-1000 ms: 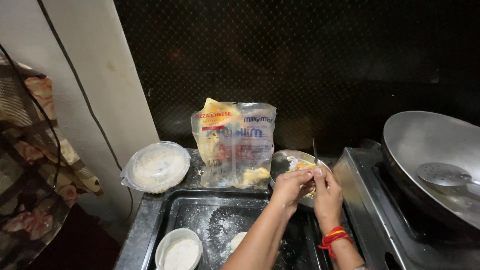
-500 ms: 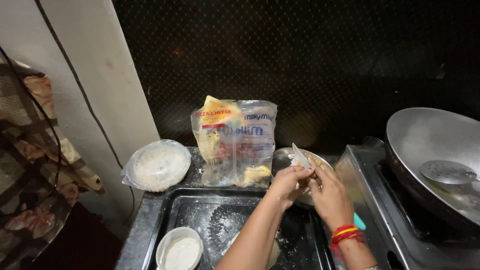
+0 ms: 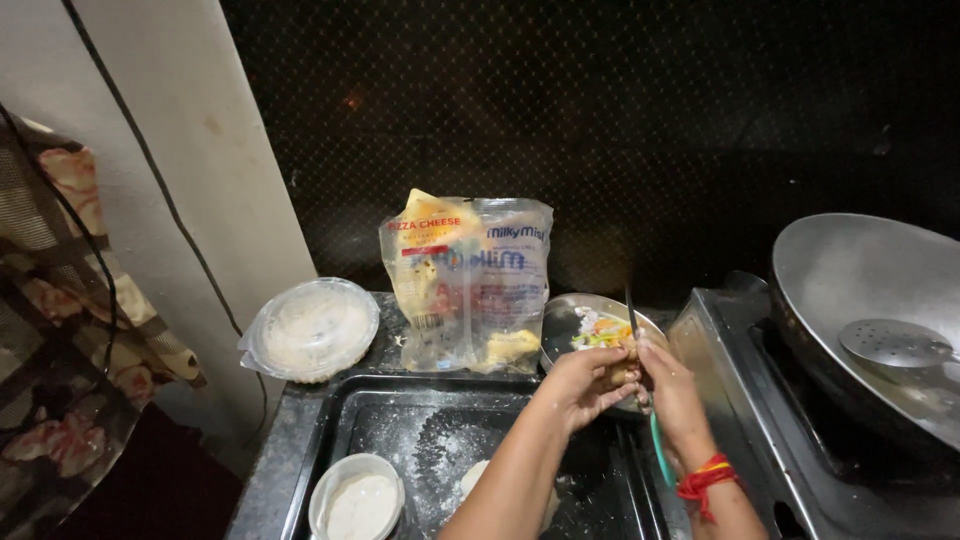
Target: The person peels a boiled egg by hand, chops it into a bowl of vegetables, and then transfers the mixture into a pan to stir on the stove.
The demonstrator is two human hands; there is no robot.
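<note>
My left hand [image 3: 583, 385] is cupped around a small brownish lump of food [image 3: 622, 376] at the near rim of a steel plate [image 3: 570, 312]. The plate holds chopped, colourful vegetables [image 3: 601, 333]. My right hand [image 3: 672, 388], with a red thread band [image 3: 702, 477] at the wrist, presses against the lump from the right and grips a thin dark utensil [image 3: 630, 305] that sticks up over the plate. Both hands touch each other over the plate's edge.
A clear printed bag of cheese [image 3: 468, 283] stands behind a black tray [image 3: 400, 400] dusted with flour. A lidded white container [image 3: 312, 328] sits left, a small bowl of flour [image 3: 358, 497] at the tray's front. A large wok [image 3: 860, 300] with a slotted ladle [image 3: 895, 345] is on the stove right.
Half a second ago my hands held a pale flat piece raised above the plate. They have come down to the plate's near rim and closed around the lump.
</note>
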